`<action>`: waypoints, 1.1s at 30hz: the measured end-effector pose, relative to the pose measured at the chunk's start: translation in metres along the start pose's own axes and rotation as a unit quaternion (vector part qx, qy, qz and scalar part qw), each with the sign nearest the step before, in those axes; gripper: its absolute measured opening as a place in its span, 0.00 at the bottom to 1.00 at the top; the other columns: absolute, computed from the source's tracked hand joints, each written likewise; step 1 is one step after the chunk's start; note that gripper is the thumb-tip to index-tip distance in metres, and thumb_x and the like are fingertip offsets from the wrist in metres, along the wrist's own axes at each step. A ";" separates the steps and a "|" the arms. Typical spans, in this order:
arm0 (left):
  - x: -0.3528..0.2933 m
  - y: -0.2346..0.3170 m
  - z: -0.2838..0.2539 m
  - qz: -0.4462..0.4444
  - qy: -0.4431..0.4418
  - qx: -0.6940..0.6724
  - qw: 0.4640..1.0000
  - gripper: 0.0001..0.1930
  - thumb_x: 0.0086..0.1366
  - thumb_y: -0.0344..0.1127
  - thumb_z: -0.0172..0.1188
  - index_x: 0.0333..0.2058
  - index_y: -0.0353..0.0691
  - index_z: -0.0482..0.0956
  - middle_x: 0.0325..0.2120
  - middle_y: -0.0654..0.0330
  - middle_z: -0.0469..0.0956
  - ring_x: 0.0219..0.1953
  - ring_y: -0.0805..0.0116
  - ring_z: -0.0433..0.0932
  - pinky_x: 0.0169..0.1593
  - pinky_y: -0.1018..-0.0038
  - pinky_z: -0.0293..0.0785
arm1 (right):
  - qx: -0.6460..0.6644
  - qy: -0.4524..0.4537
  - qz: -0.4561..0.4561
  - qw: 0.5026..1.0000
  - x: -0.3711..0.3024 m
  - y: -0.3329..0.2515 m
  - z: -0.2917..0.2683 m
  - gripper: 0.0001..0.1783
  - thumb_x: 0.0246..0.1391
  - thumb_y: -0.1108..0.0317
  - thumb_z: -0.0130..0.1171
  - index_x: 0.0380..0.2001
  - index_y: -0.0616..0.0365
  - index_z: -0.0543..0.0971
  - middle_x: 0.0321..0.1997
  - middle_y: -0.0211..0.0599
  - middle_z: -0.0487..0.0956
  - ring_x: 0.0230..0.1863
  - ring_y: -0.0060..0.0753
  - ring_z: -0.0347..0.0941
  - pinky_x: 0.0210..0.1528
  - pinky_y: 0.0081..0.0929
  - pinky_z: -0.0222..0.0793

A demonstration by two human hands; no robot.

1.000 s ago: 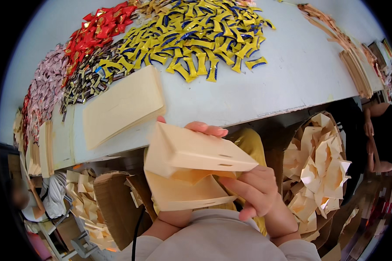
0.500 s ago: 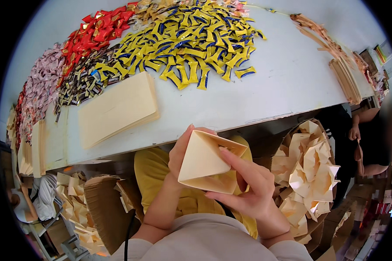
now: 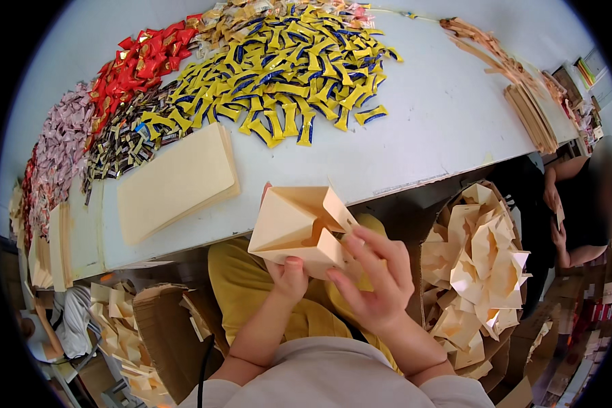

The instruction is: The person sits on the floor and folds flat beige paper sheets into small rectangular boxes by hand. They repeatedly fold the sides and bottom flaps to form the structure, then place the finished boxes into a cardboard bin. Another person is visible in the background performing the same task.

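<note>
Head view, cream carton (image 3: 294, 226) now turned, inner folds (image 3: 317, 234) showing

Matt paper in the middle, shiny wrappers around the top.
The folded piece (image 3: 296, 234) in the middle looks like stiff, smooth paper with no shine, and so does the flat stack (image 3: 173, 180) at 9 o'clock. The yellow and blue wrappers (image 3: 285, 75) at 12 o'clock look like crinkly, glossy plastic; the red wrappers (image 3: 143, 61), between 10 and 11, are glossy too. The table top (image 3: 435, 109) at 1 o'clock is smooth with a soft shine. The box (image 3: 173, 340) between 7 and 8 is dull brown cardboard, rough at its edge. The yellow trousers (image 3: 241, 279) at 7 and the pale shirt (image 3: 347, 374) at 6 are soft, matt cloth.
</note>
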State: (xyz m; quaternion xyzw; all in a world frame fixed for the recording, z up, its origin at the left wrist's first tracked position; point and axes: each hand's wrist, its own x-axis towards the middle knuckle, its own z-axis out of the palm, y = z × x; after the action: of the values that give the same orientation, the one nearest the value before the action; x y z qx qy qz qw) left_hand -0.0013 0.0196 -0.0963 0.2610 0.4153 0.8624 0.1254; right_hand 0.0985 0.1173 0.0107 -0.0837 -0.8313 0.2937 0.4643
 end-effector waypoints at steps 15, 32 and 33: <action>0.004 0.009 0.026 -0.142 0.041 -0.093 0.985 0.40 0.68 0.47 0.61 0.69 0.37 0.51 0.58 0.57 0.68 0.55 0.65 0.73 0.55 0.65 0.76 | 0.073 0.037 0.042 0.996 -0.008 0.017 0.002 0.18 0.46 0.72 0.73 0.44 0.58 0.85 0.54 0.41 0.68 0.53 0.40 0.67 0.54 0.33 0.65; 0.025 0.025 0.052 -0.128 0.087 -0.211 0.965 0.40 0.72 0.47 0.55 0.73 0.51 0.41 0.61 0.53 0.64 0.58 0.60 0.70 0.63 0.63 0.69 | 0.237 -0.132 0.152 0.950 0.007 0.013 0.009 0.20 0.59 0.82 0.56 0.56 0.67 0.77 0.59 0.48 0.79 0.67 0.51 0.69 0.65 0.35 0.66; 0.030 0.028 0.059 -0.138 0.098 -0.205 0.964 0.41 0.71 0.45 0.56 0.73 0.51 0.40 0.63 0.52 0.63 0.58 0.60 0.70 0.64 0.63 0.68 | 0.232 -0.126 0.159 0.951 0.006 0.018 0.012 0.21 0.59 0.81 0.57 0.56 0.67 0.77 0.59 0.49 0.78 0.67 0.48 0.69 0.65 0.34 0.66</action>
State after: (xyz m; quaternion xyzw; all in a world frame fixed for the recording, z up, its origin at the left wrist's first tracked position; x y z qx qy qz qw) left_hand 0.0065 0.0531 -0.0335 0.0838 0.2723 0.9248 0.2523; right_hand 0.0832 0.1292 0.0004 -0.0669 -0.7681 0.5567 0.3093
